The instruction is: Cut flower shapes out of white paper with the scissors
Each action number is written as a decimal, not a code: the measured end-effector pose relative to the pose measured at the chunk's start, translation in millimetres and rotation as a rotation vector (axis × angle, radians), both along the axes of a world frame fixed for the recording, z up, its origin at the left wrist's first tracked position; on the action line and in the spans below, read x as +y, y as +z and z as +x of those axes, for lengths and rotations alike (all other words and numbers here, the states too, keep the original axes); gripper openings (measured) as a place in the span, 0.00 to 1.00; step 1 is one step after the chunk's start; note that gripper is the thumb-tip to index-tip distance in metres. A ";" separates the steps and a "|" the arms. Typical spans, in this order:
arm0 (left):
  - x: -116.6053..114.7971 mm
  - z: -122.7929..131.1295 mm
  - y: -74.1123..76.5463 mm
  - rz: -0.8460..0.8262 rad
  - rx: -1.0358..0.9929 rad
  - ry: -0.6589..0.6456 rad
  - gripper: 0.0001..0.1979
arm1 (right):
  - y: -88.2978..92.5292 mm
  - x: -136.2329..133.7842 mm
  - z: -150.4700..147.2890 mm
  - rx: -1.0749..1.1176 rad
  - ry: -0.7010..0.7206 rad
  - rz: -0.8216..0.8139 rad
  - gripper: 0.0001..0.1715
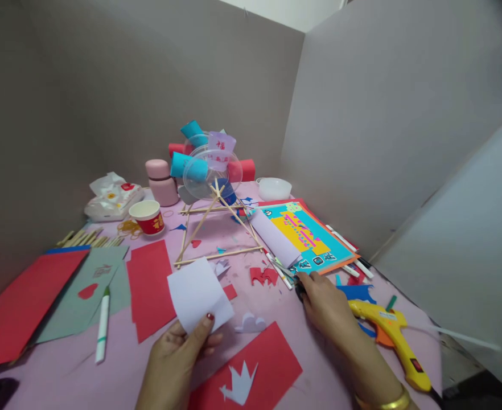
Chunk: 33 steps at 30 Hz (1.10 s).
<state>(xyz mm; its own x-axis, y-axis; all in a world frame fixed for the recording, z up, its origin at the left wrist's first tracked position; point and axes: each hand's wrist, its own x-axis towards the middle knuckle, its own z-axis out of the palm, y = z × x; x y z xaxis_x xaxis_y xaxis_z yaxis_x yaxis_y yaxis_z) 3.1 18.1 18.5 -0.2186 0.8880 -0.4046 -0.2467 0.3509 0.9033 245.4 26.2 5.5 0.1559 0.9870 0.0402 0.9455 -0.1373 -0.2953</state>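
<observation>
My left hand [182, 353] pinches a pale lavender sheet of paper [200, 293] between thumb and fingers, above the table. To the right, my right hand [325, 299] is closed around the black handles of scissors [301, 289], whose blades point left beside a white marker [280, 272]. Below the left hand's sheet lies a red paper [272, 364] with a pale bird-shaped cutout [240, 384] on it. A pale cloud-shaped cutout [252, 323] sits between my hands. Behind them stands a wooden-stick frame [219, 256] carrying a wheel of clear discs [197, 173] and coloured paper cups.
A yellow glue gun [398, 336] lies at the right. A colourful poster [319, 239] and a white bowl [275, 188] are behind. At the left are red papers [24, 307], a green-tipped marker [102, 327], a paper cup [151, 221] and a pink flask [163, 185]. Grey partitions enclose the table.
</observation>
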 end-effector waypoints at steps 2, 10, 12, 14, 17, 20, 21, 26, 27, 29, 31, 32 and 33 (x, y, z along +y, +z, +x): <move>1.2 -1.5 0.4 -0.007 -0.017 -0.001 0.04 | -1.4 -0.4 2.3 0.026 0.004 0.005 0.20; -1.4 -1.6 -4.2 0.057 -0.063 -0.051 0.07 | 8.9 -9.3 -0.8 0.839 0.117 0.224 0.19; -4.6 -0.2 -6.0 0.050 -0.108 -0.119 0.08 | 9.2 -13.3 -21.0 1.369 0.129 0.149 0.20; -8.5 1.8 -8.4 0.046 -0.155 -0.197 0.10 | 7.4 -17.6 -45.0 1.586 0.078 0.079 0.24; -14.5 6.8 -12.2 0.089 -0.173 -0.315 0.11 | 4.1 -23.4 -74.1 1.616 0.104 -0.073 0.29; -17.7 11.3 -13.2 0.145 -0.131 -0.370 0.10 | 3.4 -27.7 -86.1 1.553 0.084 -0.083 0.29; -17.5 11.4 -12.5 0.150 -0.122 -0.376 0.10 | 4.0 -28.5 -86.7 1.536 0.072 -0.062 0.27; -6.8 -3.0 -6.7 0.084 -0.109 -0.241 0.13 | 8.0 -26.7 -77.9 1.552 0.049 0.086 0.25; -3.8 -7.0 -6.1 0.093 -0.098 -0.197 0.13 | 8.6 -25.8 -75.3 1.579 0.046 0.126 0.25; 1.0 -12.8 -5.9 0.127 -0.069 -0.116 0.14 | 9.6 -24.4 -70.5 1.637 0.011 0.220 0.26; 2.3 -13.2 -6.3 0.168 -0.041 -0.084 0.14 | 10.8 -24.2 -67.6 1.683 -0.036 0.287 0.27; 1.5 -11.3 -6.6 0.181 -0.051 -0.104 0.14 | 11.2 -24.6 -67.5 1.695 -0.044 0.294 0.27; -0.2 -8.3 -6.8 0.182 -0.080 -0.153 0.14 | 11.5 -25.4 -68.4 1.696 -0.039 0.284 0.27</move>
